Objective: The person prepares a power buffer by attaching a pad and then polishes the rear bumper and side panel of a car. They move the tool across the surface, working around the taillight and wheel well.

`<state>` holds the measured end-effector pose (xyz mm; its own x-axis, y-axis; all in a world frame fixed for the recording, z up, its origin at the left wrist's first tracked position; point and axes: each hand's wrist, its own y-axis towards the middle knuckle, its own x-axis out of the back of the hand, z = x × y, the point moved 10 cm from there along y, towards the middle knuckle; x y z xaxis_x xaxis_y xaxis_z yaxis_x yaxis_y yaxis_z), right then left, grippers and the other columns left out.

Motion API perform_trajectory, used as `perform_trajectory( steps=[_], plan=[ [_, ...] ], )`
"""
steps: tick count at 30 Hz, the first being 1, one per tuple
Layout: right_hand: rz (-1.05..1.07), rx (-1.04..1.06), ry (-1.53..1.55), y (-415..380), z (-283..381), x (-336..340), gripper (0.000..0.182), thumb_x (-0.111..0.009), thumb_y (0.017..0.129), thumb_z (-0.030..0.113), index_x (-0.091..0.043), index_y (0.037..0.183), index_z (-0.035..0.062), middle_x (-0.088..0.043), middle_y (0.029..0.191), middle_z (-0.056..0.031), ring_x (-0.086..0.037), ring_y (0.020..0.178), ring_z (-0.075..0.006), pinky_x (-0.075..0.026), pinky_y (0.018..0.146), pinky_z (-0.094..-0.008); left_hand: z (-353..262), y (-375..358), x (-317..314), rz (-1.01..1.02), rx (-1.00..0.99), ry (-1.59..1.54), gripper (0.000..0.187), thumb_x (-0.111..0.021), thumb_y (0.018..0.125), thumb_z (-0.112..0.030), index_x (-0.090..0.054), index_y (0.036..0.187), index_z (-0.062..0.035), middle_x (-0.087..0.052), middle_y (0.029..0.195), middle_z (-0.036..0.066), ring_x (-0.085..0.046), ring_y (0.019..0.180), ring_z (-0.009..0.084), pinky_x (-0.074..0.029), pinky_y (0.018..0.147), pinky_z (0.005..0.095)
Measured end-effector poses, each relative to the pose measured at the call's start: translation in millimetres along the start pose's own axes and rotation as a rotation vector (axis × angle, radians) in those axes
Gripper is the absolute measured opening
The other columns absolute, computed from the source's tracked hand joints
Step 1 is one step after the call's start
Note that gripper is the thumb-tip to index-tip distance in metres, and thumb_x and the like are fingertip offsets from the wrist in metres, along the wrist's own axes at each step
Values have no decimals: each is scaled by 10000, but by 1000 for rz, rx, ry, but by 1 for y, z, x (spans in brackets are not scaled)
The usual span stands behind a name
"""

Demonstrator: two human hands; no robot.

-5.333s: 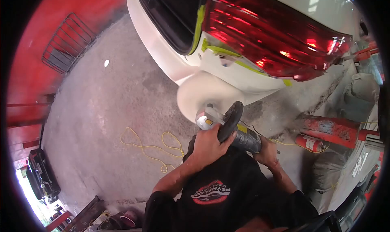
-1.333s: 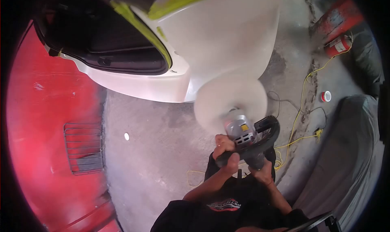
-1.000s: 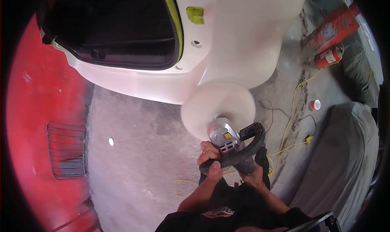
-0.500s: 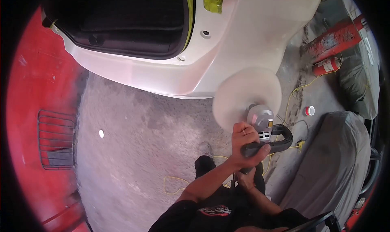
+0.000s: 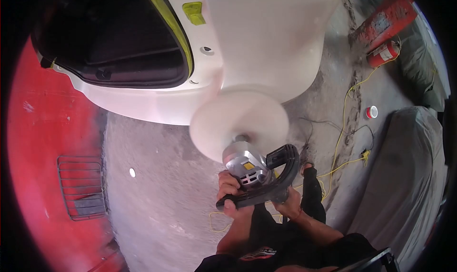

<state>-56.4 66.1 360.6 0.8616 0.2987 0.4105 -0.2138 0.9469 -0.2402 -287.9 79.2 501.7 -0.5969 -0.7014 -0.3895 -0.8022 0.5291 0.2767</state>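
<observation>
A silver and black polisher (image 5: 247,163) with a large, pale, blurred round pad (image 5: 238,122) is between my hands. My left hand (image 5: 229,188) wraps the left end of its curved black handle, thumb below and fingers above. Behind the motor housing, my right hand (image 5: 290,206) closes round the rear grip, partly hidden by the handle. The pad overlaps the lower edge of a white car body (image 5: 266,43) at its rear corner. Yellow-green masking tape (image 5: 194,13) covers a spot on the body and lines the dark rear opening (image 5: 128,48).
A yellow cord (image 5: 343,129) snakes over the concrete floor (image 5: 157,191) by my feet. On the right lie a grey covered object (image 5: 400,172), a small red-and-white tub (image 5: 371,112) and a fire extinguisher (image 5: 382,54). A wire rack (image 5: 80,188) stands against the red wall (image 5: 43,143).
The polisher has swung left and closer to me, its pad shifting along the car's lower edge toward the body crease. Both hands have kept their grip, and the camera view has turned.
</observation>
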Motion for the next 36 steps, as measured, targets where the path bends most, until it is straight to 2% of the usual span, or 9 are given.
perform_trajectory(
  steps=[7,14,16,20,25,30,33,35,36],
  plan=[
    [45,-69,36,-15,-2,-6,486,-853,688,213,-668,1101,36,-725,944,-180,-725,896,-369,-562,772,-411,-5,6,-13,178,26,40,476,-601,835,-499,-458,634,-91,-466,691,51,-366,780,220,-314,784,396],
    [58,-51,7,-8,9,3,495,-860,694,213,-666,1111,30,-722,958,-192,-724,907,-370,-561,766,-415,-15,16,-31,191,6,51,477,-617,827,-487,-461,628,-83,-461,683,40,-361,771,218,-306,764,395],
    [41,-57,44,-6,18,7,493,-859,695,214,-668,1110,29,-721,956,-194,-723,907,-371,-561,767,-414,-21,22,-43,241,-25,99,415,-522,843,-413,-365,619,-101,-386,676,40,-351,763,206,-313,788,391],
    [-1,-79,124,-1,35,14,506,-860,686,221,-671,1115,30,-720,955,-188,-721,903,-368,-562,771,-416,-25,29,-54,259,-50,72,403,-496,855,-410,-350,635,-105,-373,691,41,-354,746,197,-331,755,386],
    [70,-49,48,18,38,30,498,-862,673,212,-680,1101,35,-726,964,-176,-724,900,-357,-564,783,-416,-26,18,-52,-2,-62,-52,358,-457,880,-394,-348,672,-124,-349,730,44,-402,718,179,-378,691,352],
    [161,-17,60,37,25,56,479,-864,683,215,-694,1092,33,-732,982,-183,-728,918,-357,-566,803,-397,-24,-2,-84,51,-147,80,359,-460,890,-408,-387,700,-112,-375,730,39,-413,692,184,-386,673,354],
    [156,46,220,46,20,77,480,-874,693,201,-696,1102,23,-745,988,-161,-742,923,-306,-566,822,-375,-14,-20,-124,115,-147,102,349,-512,892,-395,-471,733,-87,-411,722,31,-417,704,182,-382,706,358],
    [152,-65,359,48,3,89,470,-887,699,174,-695,1093,6,-749,996,-122,-729,949,-232,-553,872,-368,-10,-32,-166,413,-223,228,328,-592,871,-370,-581,781,-55,-469,722,35,-432,711,184,-370,724,367],
    [82,-70,568,48,-1,98,552,-890,705,150,-652,1179,-3,-717,1102,-105,-678,1047,-200,-522,948,-377,-7,-34,-180,454,-211,239,307,-631,851,-353,-617,806,-50,-499,730,37,-445,713,187,-366,721,371]
  ],
)
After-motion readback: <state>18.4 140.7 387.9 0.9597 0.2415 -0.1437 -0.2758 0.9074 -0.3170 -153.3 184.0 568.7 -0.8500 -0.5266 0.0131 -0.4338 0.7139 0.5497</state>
